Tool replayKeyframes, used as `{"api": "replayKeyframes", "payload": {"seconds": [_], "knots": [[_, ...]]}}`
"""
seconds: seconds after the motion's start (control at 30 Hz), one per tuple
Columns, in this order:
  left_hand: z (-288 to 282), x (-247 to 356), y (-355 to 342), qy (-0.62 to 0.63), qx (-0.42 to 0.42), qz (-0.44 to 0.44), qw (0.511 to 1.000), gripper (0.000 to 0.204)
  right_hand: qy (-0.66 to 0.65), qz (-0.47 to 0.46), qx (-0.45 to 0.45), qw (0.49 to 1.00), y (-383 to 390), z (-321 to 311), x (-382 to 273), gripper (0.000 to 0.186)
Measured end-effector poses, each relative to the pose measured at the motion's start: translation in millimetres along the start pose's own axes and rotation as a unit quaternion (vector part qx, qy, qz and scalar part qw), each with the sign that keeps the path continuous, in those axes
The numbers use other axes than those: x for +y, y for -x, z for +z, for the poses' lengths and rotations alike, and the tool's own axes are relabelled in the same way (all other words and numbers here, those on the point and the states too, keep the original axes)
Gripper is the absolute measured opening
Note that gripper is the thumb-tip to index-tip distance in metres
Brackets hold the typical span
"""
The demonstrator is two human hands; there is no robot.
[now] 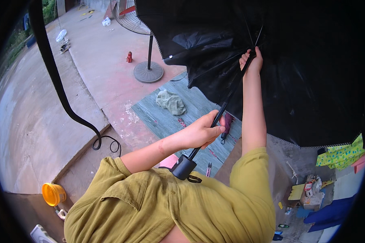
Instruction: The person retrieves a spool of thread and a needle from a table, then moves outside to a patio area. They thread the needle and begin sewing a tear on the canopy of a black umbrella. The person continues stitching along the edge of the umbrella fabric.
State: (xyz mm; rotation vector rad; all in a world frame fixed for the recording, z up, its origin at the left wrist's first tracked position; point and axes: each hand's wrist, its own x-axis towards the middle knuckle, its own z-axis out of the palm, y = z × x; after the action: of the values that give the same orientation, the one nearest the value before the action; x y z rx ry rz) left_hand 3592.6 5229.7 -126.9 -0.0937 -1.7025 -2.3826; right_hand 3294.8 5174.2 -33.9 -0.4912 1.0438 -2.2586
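Left hand (pixel 207 128) grips a black umbrella (pixel 312 81) low, right hand (pixel 253 61) clasps it near the ribs (pixel 259 35), seemingly opening or folding it, needing steady sliding next.

Left grip (pixel 209 127) curled; right arm (pixel 253 109) outstretched, right grip (pixel 253 61) curled farther out.

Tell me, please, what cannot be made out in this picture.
Head view:
Black umbrella: far side, cut off by the top edge.
Shaft: gripped stretches, partly covered by the left hand and right hand.
Standing fan: top cut off by the upper edge, right side behind the umbrella.
Clutter at lower right: small pieces, too small to identify.
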Motion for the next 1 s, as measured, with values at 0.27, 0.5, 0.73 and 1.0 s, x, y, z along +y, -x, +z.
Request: {"api": "replayKeyframes", "payload": {"seconds": [0.27,0.5,0.73,1.0], "knots": [[-28.5,-2.5,-13.9,-0.386,0.184,0.262,0.865,0.041,0.291,0.138,0.031,0.946,-30.8,-69.1,5.6,0.042],[-114.6,77.6,0.1,-0.606,0.508,0.463,0.401,0.101,0.367,0.217,0.063,0.902,-9.5,-88.4,-23.2,0.042],[-124.5,181.5,-24.7,-0.018,0.213,0.312,0.926,0.021,0.535,0.106,0.051,0.836,24.6,-39.7,-83.7,0.040],[-196.4,103.5,4.5,0.104,0.285,0.148,0.941,0.040,0.584,0.190,0.109,0.782,48.8,-85.7,-100.8,0.038]]}}
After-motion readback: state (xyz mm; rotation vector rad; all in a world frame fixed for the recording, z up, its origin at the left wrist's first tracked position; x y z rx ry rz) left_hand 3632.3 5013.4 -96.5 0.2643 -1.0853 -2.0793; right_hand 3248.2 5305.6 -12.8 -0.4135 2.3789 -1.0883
